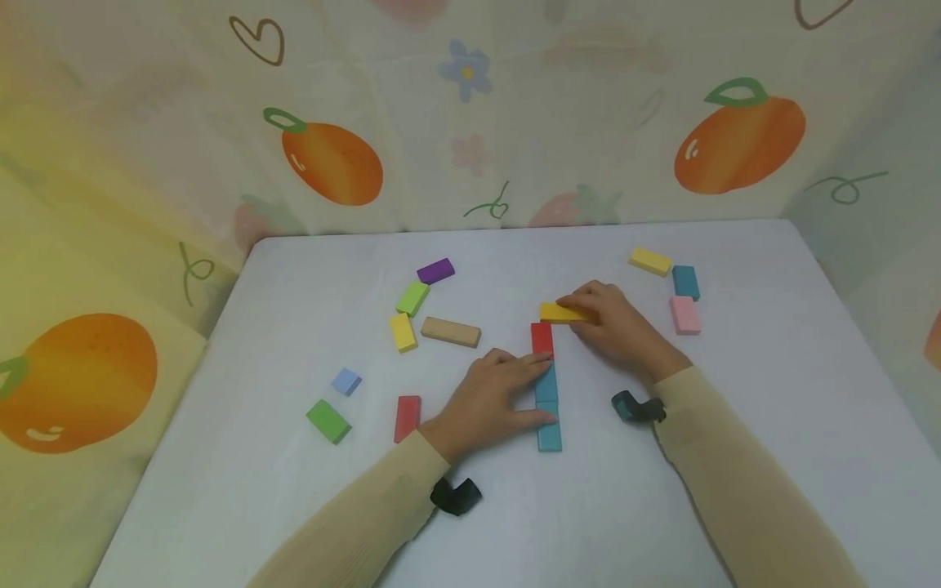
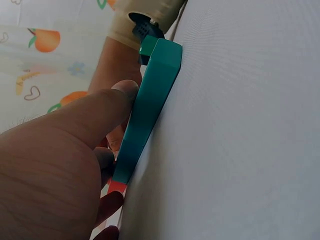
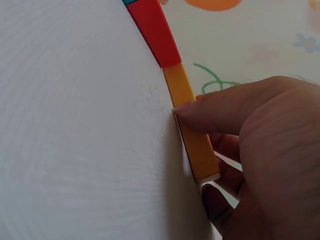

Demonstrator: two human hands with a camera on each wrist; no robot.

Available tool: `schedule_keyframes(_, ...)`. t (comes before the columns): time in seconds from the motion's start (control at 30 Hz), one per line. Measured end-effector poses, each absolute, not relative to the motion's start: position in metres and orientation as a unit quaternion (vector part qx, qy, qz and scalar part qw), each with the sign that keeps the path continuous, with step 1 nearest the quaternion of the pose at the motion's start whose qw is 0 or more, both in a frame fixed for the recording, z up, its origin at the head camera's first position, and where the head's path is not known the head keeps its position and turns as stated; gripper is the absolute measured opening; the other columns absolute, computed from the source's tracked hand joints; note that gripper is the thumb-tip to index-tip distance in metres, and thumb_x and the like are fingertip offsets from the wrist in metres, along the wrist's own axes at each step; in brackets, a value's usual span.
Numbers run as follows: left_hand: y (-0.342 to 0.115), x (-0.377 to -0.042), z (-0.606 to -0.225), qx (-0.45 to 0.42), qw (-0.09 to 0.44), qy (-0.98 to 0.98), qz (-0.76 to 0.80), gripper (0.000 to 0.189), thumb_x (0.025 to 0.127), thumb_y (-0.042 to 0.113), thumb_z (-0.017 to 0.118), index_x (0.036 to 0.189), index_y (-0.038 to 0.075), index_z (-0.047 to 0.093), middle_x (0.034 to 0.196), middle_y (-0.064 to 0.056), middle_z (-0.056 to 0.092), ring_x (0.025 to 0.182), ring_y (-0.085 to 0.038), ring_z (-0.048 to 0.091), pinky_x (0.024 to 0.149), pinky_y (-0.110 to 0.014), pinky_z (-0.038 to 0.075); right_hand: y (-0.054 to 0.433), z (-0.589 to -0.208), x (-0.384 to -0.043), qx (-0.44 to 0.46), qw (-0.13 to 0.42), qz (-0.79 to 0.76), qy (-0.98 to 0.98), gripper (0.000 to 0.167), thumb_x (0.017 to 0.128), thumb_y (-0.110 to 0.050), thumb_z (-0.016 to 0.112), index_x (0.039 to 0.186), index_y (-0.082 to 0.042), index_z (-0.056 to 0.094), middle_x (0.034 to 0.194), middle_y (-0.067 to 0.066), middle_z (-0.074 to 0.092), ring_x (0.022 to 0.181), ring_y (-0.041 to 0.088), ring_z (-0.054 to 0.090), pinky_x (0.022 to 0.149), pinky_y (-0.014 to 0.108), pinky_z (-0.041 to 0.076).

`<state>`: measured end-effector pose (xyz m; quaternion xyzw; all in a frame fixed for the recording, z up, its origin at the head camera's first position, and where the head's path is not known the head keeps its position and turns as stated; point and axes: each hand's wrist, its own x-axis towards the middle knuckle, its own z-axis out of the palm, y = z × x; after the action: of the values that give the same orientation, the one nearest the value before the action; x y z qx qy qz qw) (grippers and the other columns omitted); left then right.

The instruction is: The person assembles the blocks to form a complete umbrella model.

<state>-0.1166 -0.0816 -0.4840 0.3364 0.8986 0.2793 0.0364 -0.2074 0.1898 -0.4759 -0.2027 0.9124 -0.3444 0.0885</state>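
Right grip (image 1: 619, 325) pinching yellow-orange block (image 1: 554, 313), left grip (image 1: 487, 402) loose, touching teal blocks (image 1: 546, 387)

No legible txt, nos., labels, brands or signs in any cam view.

The sleeves (image 1: 353, 518) are beige (wrist cameras (image 1: 457, 496) dark).

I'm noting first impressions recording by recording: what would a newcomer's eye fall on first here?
Probably the hands at mid-table: the right hand pinches a yellow block at the far end of a row of red and blue blocks, which the left hand touches. Then the big printed oranges on the cloth behind the table.
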Motion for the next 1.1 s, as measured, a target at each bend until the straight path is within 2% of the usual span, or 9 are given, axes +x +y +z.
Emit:
schedule_keyframes(0.67,-0.0805,-0.1161,-0.4807,0.331,0.046,0.902,0.273,0.081,0.094,0.058,0.082,0.161,0.021,0.057,0.160,0.009,0.056,0.126,-0.014,0.054,0.099,-0.034,0.050,0.1907,-0.4803,-0.2037,-0.222,0.067,-0.368,0.900,0.040,0.108,-0.009,0.068,0.148,-0.013,0.069,0.137,0.005,0.060,0.132,0.031,0.044,0.111,0.053,0.046)
schedule_keyframes(0.9,-0.0827,-0.1165,-0.4815,0.329,0.052,0.889,0.313,0.082,0.098,0.063,0.073,0.166,0.022,0.050,0.171,0.012,0.040,0.134,-0.018,0.053,0.106,-0.040,0.050,0.1920,-0.4814,-0.2035,-0.217,0.070,-0.385,0.894,0.041,0.108,-0.010,0.068,0.149,-0.015,0.068,0.138,0.005,0.060,0.132,0.032,0.044,0.111,0.056,0.045)
schedule_keyframes(1.1,-0.0870,-0.1138,-0.4774,0.268,0.034,0.884,0.381,0.070,0.103,0.049,0.074,0.162,0.017,0.055,0.154,0.006,0.061,0.127,-0.016,0.056,0.104,-0.039,0.053,0.1930,-0.4814,-0.2033,-0.217,0.070,-0.394,0.891,0.043,0.107,-0.008,0.069,0.150,-0.013,0.067,0.139,0.006,0.061,0.133,0.031,0.045,0.111,0.055,0.045)
